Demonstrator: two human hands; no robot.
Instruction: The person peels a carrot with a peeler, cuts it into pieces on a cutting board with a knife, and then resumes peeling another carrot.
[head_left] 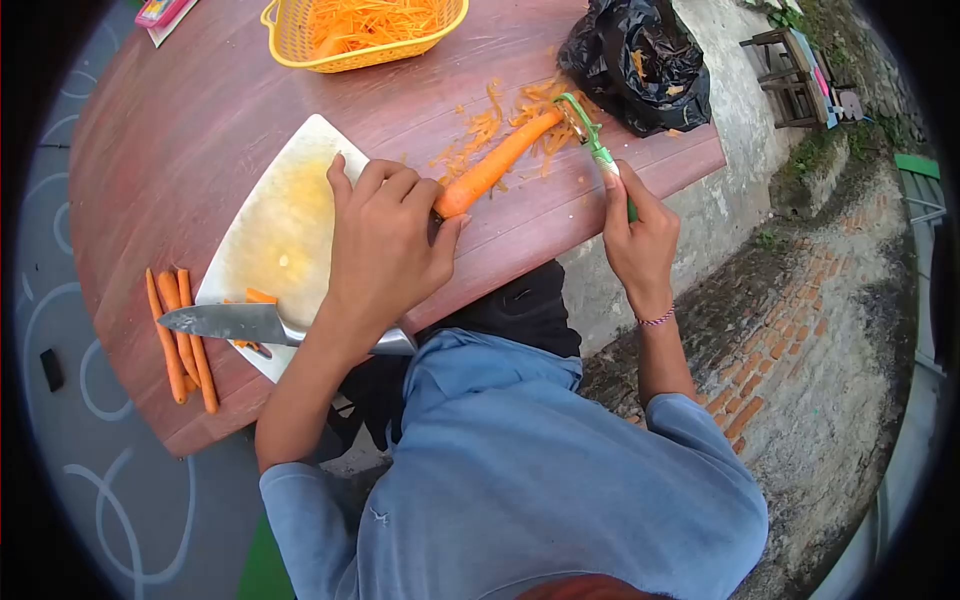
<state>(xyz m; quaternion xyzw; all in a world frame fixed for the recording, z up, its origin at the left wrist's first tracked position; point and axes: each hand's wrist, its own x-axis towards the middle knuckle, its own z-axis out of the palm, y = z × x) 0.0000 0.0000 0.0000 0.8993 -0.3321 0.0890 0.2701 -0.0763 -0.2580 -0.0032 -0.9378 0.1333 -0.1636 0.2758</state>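
— Where is the carrot (pixel 497 163) lying?

— Just above the frame's centre, over the wooden table (pixel 200 120). Its long axis is running from lower left up to upper right.

— Who is gripping it?

— The left hand (pixel 385 245) is closing around the thick lower end. The right hand (pixel 637 235) is clasping the green peeler (pixel 598 148), whose blade is touching the thin far tip.

— And around them?

— Orange peelings (pixel 480 130) are lying beneath, a black bag (pixel 640 65) beyond, a white cutting board (pixel 280 230) with a knife (pixel 240 322) at left, and peeled carrots (pixel 180 340) beside it.
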